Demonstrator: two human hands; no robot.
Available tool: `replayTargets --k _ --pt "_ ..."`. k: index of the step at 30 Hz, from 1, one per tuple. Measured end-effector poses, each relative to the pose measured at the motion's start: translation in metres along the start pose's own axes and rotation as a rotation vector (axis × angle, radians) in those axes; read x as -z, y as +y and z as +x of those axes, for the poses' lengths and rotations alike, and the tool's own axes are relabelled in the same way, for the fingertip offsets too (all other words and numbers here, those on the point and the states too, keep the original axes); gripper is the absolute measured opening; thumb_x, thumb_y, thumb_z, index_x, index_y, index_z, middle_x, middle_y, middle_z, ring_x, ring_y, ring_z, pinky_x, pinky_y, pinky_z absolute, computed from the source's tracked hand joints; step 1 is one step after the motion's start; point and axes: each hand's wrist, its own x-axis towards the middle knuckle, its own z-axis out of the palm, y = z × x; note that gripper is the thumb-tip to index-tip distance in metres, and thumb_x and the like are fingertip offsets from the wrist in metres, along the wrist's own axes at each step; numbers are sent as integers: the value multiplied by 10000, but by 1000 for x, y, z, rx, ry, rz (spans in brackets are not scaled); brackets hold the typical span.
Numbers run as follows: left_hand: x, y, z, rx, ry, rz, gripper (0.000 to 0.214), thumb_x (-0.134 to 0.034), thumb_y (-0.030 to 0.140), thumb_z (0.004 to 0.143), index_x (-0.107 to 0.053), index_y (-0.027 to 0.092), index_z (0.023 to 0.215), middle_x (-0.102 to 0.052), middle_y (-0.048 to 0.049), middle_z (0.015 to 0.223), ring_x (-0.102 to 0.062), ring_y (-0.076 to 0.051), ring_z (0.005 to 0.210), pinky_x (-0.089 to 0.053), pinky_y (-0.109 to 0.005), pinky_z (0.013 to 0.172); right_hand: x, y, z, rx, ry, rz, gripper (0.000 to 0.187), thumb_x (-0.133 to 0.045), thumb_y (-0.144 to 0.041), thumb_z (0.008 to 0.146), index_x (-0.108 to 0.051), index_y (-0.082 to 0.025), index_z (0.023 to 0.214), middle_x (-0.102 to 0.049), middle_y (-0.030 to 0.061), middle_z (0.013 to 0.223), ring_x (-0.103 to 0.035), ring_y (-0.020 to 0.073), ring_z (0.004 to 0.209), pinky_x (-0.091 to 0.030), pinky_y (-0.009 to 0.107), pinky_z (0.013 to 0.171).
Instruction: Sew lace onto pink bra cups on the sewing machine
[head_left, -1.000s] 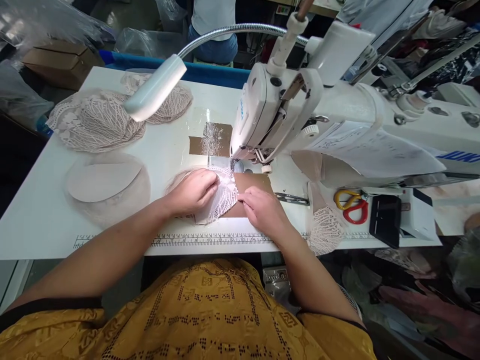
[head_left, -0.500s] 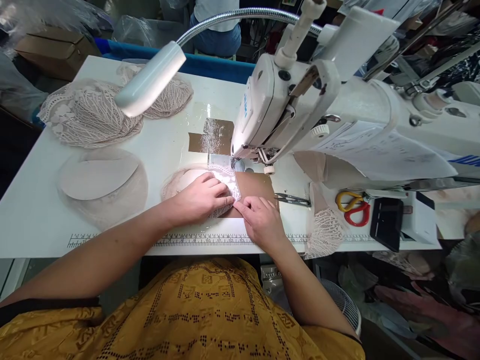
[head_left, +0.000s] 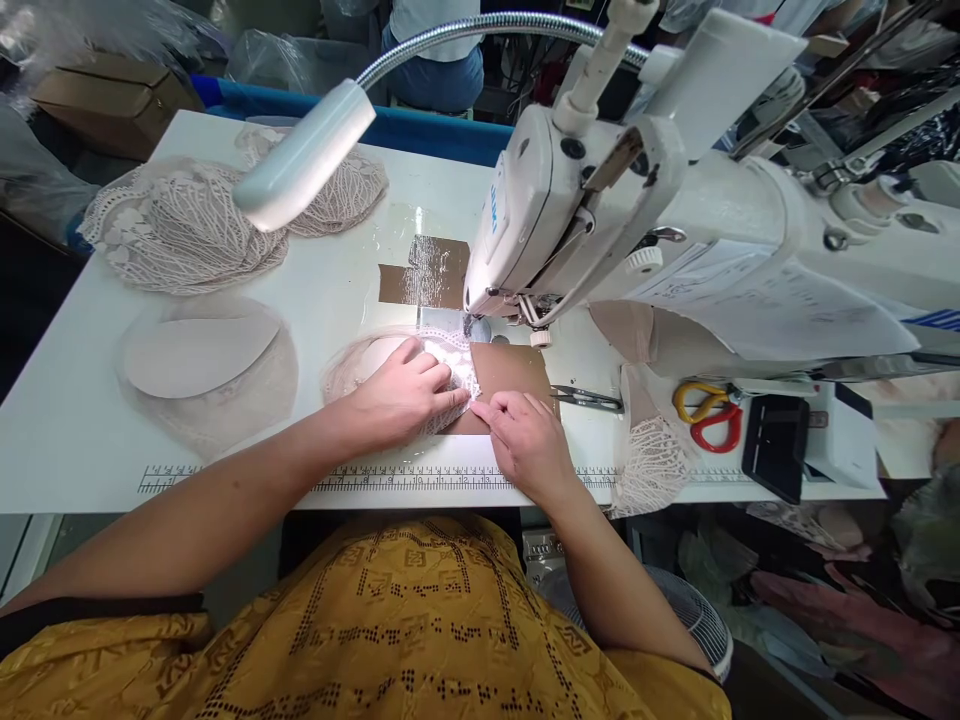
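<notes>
A pale lace piece [head_left: 453, 352] with a scalloped edge lies under the sewing machine's needle area. My left hand [head_left: 405, 392] rests on it, fingers stretched out and pressing it down, thumb pointing right. At the lace's right corner, my right hand [head_left: 523, 437] is closed, its thumb and forefinger pinching the edge; its other fingers are curled over a brown board [head_left: 512, 372]. Both hands' fingertips nearly meet there. Sheer beige fabric [head_left: 341, 372] spreads from the lace toward the left. The presser foot [head_left: 470, 325] is just behind the lace; whether it touches is hard to tell.
The sewing machine [head_left: 517, 215] rises behind my hands, with a lamp [head_left: 304, 155] over the table. Thread snips [head_left: 589, 398], scissors [head_left: 712, 415] and a phone [head_left: 775, 446] lie right. Lace stacks [head_left: 187, 230] and a sheer cup piece [head_left: 210, 375] lie left. A person [head_left: 435, 60] sits behind.
Both hands stay at nearly the same spot on the lace. My left fingers have shifted very slightly, and the whole view has moved a little.
</notes>
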Motion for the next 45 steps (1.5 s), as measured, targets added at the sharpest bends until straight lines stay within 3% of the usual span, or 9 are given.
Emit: replayTargets --k 5,9,12,22,39,45 --pt "2 0 1 6 -2 -26 348 -466 139 933 -615 196 1243 -621 -84 898 -524 -213 824 -359 -432 862 0 2 6 -56 -10 -1 386 -406 -80 909 -625 -169 1214 -621 73 925 -513 195 820 -385 309 720" --pt "2 0 2 -12 30 -71 357 -424 168 966 -602 198 1275 -615 -140 1173 -538 -261 1045 -408 -431 897 2 -1 12 -79 -112 -86 388 -405 -86 915 -640 -180 1210 -606 77 902 -478 199 778 -344 316 676" --pt "1 -2 2 -32 14 -109 371 -413 168 956 -589 153 1282 -582 -161 1285 -553 -263 1064 -453 -404 858 4 -3 14 -81 -138 -84 381 -412 -91 917 -642 -176 1209 -603 78 911 -473 197 791 -336 308 679" --pt "1 2 8 83 -33 0 404 -416 119 905 -582 14 1258 -569 -227 1312 -583 -248 878 -480 -387 778 0 -7 13 -99 -83 -128 353 -405 -101 925 -672 -187 1140 -612 69 884 -451 193 758 -310 308 667" --pt "2 1 10 59 -18 62 379 -438 96 868 -644 30 1179 -609 -207 1274 -591 -238 892 -493 -363 777 -1 -8 13 -110 -79 -143 322 -433 -100 915 -666 -206 1112 -625 62 901 -469 188 768 -305 317 676" --pt "2 -3 8 96 -2 1 416 -462 111 871 -613 25 1248 -589 -189 1329 -588 -259 932 -515 -387 810 3 -9 17 -121 -126 -143 316 -426 -114 927 -673 -200 1106 -632 64 917 -484 193 778 -318 317 672"
